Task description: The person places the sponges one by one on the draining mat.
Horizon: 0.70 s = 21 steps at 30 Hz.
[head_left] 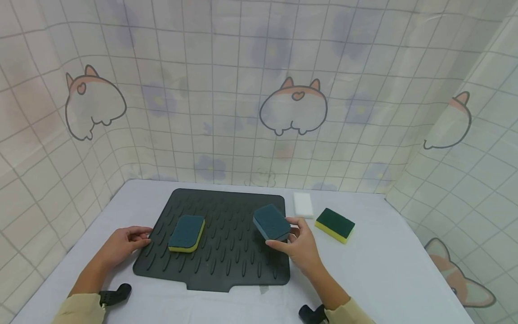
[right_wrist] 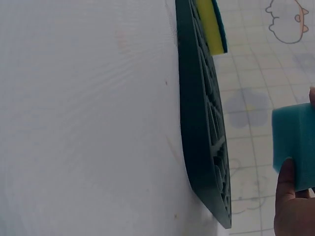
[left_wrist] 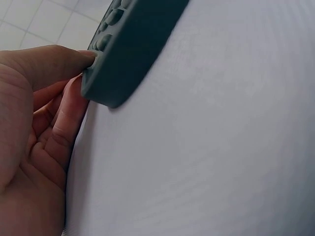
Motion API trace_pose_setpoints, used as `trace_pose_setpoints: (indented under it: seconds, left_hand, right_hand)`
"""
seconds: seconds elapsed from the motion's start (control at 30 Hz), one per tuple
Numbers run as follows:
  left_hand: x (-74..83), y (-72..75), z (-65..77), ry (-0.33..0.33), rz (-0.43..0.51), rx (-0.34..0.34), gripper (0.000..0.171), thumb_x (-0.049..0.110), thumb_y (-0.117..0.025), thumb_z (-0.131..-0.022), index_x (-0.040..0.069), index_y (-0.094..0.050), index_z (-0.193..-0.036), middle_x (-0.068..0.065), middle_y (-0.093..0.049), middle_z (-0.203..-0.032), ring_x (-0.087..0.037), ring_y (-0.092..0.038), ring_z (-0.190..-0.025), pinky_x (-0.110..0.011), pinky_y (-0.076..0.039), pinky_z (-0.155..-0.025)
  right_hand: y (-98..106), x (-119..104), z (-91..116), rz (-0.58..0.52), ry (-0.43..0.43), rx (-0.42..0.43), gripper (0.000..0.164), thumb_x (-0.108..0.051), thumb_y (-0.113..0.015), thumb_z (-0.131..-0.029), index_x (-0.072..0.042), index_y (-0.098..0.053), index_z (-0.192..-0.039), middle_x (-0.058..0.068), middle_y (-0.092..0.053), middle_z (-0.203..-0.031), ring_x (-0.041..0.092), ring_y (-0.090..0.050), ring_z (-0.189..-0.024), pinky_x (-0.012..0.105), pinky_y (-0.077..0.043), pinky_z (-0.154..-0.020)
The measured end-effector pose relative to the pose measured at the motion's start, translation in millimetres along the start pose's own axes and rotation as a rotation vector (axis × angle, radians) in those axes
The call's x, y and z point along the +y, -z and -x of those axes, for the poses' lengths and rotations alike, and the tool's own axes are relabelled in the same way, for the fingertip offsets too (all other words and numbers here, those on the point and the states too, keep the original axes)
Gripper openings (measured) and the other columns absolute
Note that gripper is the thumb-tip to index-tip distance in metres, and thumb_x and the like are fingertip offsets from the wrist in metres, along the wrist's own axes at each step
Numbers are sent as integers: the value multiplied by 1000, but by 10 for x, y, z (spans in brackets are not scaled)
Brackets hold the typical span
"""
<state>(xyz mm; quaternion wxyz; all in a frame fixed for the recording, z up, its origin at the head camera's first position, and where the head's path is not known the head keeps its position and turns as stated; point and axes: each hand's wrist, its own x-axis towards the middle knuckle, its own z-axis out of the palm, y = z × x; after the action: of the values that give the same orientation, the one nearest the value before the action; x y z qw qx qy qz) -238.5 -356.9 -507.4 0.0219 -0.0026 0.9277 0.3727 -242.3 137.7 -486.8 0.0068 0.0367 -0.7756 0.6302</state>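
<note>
A dark ribbed drying mat (head_left: 220, 265) lies on the table. My left hand (head_left: 123, 245) pinches its left edge, thumb on the rim and fingers against the side, as the left wrist view shows. In my right hand (head_left: 301, 247) is a blue sponge (right_wrist: 293, 142) with a dark scouring face up, held tilted above the mat's right part between thumb and fingers. A yellow sponge with a dark blue-green top (head_left: 187, 230) rests on the mat's left part. To the right of the mat lies a green-and-yellow sponge (head_left: 335, 223).
Behind the held sponge, a white block (head_left: 303, 205) lies beside the mat's back right corner. The table (head_left: 384, 270) has a white cover. A tile-patterned curtain (head_left: 226, 112) with cartoon animals surrounds its back and sides.
</note>
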Motion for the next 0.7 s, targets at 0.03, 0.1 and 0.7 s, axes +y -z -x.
trace_pose_setpoints:
  seconds: [0.03, 0.1, 0.7]
  left_hand:
    - [-1, 0, -1, -2, -3, -2, 47, 21, -71, -97, -7, -61, -134, -8, -67, -99, -13, -54, -83, -26, -46, -64]
    - [5, -1, 1, 4, 3, -2, 47, 20, -71, -97, -7, -61, -134, -8, -67, -99, -12, -54, -83, -26, -46, -64]
    - [17, 9, 10, -10, 23, -5, 46, 20, -71, -97, -7, -61, -133, -8, -67, -100, -11, -54, -82, -26, -47, -64]
  right_hand:
    - [-10, -1, 0, 11, 1, -1, 89, -30, -96, -70, -11, -48, -143, 13, -56, -136, 27, -62, -118, 40, -56, -97]
    - [-31, -6, 0, 29, 3, -4, 90, -33, -95, -71, -11, -47, -143, 14, -55, -138, 27, -61, -119, 41, -56, -97]
    - [-290, -30, -14, 15, 12, -93, 89, -31, -95, -71, -8, -46, -142, 15, -57, -132, 26, -65, -113, 38, -57, -94]
